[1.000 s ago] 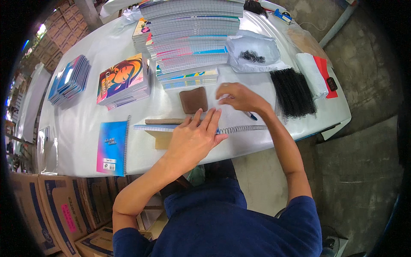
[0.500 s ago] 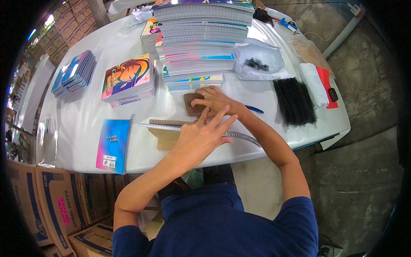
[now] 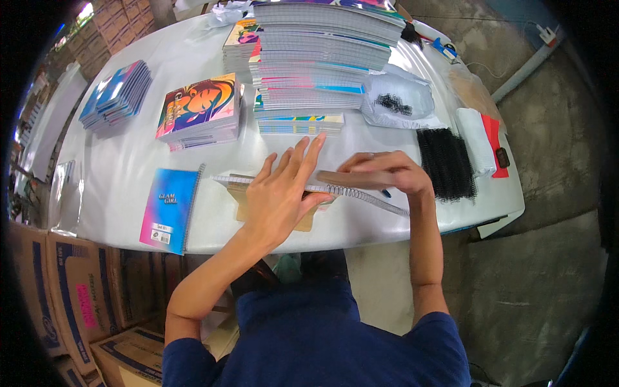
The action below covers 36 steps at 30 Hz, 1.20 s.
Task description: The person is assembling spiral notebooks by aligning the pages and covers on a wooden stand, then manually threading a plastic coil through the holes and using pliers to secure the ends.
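A stack of notebook pages [image 3: 225, 181] rests at a tan wooden stand [image 3: 302, 223] near the table's front edge. A loose wire coil [image 3: 371, 197] runs from the pages' right end. My left hand [image 3: 274, 197] lies over the pages, fingers stretched and spread, thumb on the near side. My right hand [image 3: 393, 171] is closed on a flat brown block [image 3: 354, 180], held edge-on just above the coil and smeared by motion. A blue pen [image 3: 386, 193] shows partly beneath it. To the left lies a coil-bound blue-pink notebook [image 3: 171, 209].
Tall notebook stacks [image 3: 316, 71] stand behind my hands, with shorter stacks [image 3: 200, 113] [image 3: 119, 97] to the left. Black coils [image 3: 446, 164], a white bag [image 3: 400, 97] and a red item [image 3: 494, 145] lie right. Cardboard boxes [image 3: 90, 284] sit below the table's left side.
My right hand has picked the brown block up off the table and brought it right and nearer, over the coil. My left hand has shifted left, its fingers reaching over the pages.
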{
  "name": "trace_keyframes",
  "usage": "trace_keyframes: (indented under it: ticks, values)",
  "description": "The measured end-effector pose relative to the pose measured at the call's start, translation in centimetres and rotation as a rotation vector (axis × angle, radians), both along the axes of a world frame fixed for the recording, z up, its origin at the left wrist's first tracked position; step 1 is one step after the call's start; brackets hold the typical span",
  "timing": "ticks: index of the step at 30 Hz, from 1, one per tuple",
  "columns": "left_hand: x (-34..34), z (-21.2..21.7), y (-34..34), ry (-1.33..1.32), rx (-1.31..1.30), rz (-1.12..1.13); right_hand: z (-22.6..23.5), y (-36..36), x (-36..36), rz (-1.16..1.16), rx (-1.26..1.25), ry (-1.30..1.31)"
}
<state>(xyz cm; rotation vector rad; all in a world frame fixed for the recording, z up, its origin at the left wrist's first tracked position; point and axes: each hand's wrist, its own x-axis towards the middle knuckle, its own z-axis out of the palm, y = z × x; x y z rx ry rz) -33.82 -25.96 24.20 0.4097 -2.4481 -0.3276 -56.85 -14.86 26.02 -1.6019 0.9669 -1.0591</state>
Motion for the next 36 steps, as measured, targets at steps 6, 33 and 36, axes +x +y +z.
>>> trace_keyframes:
  ticks: [6, 33, 36]
  values:
    - [0.3, 0.0, -0.7, 0.013, -0.079, 0.025, 0.3, -1.0, 0.6, -0.156, 0.124, 0.238]
    - [2.4, -0.3, -2.1, 0.029, -0.03, 0.099, -1.5, -3.6, 2.7, -0.191, 0.146, 0.202]
    - [2.9, -0.4, -2.6, 0.021, -0.048, 0.148, -1.8, -3.3, 2.7, 0.005, 0.0, -0.376]
